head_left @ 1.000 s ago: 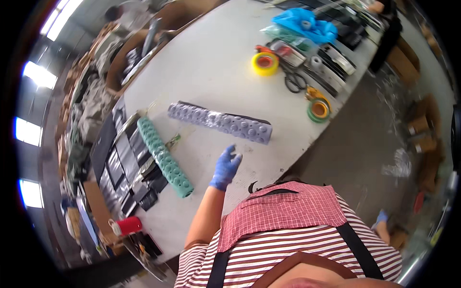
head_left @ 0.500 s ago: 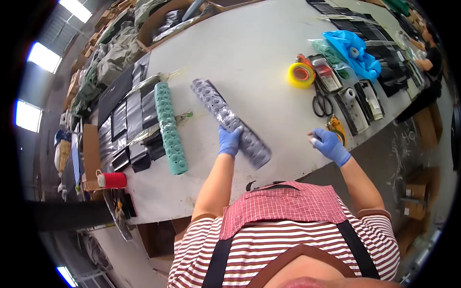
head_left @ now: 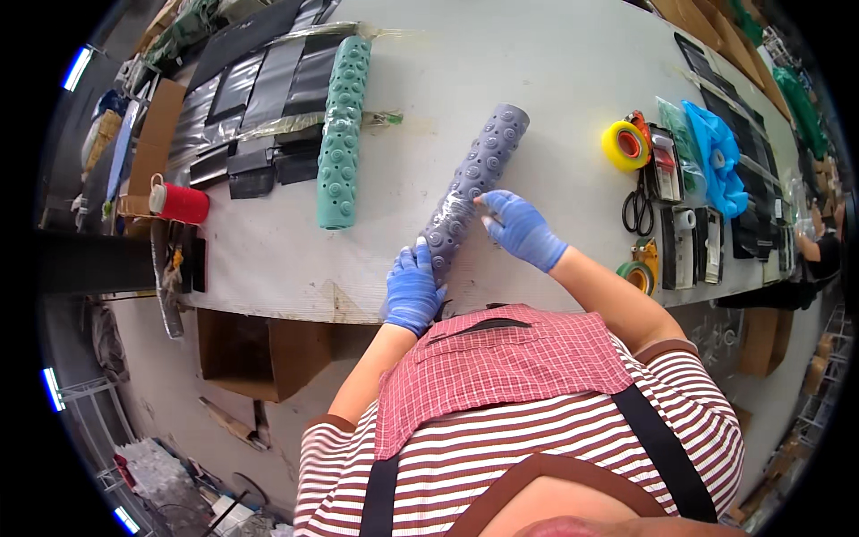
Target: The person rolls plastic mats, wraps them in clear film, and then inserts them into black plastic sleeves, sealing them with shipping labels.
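Observation:
A grey-purple rolled rubber mat [head_left: 490, 154] with round raised bumps lies slanted on the table, a shiny clear band around its middle. My left hand [head_left: 414, 291], in a blue glove with bare fingertips, grips the roll's near end from the left. At the roll's right side is my right hand [head_left: 528, 234], gloved alike, its fingers bent and the tips drawn together against the clear band. Whatever those fingertips hold, if anything, is too small to make out. To the left lies a similar green rolled mat [head_left: 340, 148], also with a clear band.
Flat black plastic packs [head_left: 259, 112] lie at the left, near a red spool [head_left: 186, 204]. On the right are yellow tape [head_left: 625, 146], black scissors [head_left: 639, 210], a tape dispenser [head_left: 646, 259] and a blue plastic bag [head_left: 716, 161]. Another person's arm [head_left: 810, 249] shows at the far right.
The grey roll has turned so its far end now points right. My left hand has shifted to its near end, and my right hand has come over from the right to touch it.

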Action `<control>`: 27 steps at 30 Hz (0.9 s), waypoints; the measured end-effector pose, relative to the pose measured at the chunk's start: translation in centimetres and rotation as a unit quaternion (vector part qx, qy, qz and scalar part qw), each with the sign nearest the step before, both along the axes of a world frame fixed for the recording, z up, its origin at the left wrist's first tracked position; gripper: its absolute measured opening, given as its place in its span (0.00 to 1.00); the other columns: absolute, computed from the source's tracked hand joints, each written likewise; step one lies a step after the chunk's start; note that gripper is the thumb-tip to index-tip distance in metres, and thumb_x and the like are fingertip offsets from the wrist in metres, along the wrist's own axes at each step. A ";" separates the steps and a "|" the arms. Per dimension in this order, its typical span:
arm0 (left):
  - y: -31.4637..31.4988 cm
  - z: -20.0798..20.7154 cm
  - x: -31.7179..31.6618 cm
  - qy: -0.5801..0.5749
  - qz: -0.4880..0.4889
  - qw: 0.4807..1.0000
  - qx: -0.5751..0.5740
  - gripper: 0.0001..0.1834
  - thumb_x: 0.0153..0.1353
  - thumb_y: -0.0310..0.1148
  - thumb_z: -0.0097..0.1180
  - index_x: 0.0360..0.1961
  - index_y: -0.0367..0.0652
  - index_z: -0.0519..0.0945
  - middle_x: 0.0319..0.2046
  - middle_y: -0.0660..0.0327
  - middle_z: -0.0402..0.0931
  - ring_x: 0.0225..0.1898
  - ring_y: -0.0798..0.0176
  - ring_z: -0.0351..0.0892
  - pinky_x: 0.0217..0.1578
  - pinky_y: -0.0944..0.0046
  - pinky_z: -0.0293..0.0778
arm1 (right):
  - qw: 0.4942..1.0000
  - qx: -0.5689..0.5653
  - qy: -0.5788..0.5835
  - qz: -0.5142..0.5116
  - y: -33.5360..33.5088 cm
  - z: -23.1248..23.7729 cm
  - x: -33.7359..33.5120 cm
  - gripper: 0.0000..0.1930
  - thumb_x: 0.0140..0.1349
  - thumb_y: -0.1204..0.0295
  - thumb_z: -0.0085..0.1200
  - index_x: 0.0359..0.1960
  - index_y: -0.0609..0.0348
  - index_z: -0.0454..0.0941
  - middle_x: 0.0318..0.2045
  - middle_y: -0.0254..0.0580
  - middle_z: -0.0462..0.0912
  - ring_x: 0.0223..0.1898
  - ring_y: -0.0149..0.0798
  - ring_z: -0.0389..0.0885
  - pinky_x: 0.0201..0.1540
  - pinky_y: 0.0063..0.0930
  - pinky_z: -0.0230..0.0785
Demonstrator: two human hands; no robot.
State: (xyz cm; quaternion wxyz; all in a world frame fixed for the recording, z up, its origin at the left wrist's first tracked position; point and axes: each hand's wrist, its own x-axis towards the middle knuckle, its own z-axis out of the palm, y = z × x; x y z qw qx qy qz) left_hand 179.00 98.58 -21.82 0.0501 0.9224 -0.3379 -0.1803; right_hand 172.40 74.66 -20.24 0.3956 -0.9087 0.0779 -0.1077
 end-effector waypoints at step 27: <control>7.6 -4.7 1.7 -0.174 -0.056 0.981 -0.070 0.44 0.51 0.43 0.67 0.70 0.57 0.62 0.65 0.50 0.63 0.65 0.44 0.63 0.64 0.40 0.57 | 0.942 -0.309 0.090 0.100 2.6 -1.9 2.8 0.25 0.60 0.58 0.58 0.62 0.39 0.74 0.65 0.39 0.71 0.69 0.46 0.63 0.70 0.57 0.44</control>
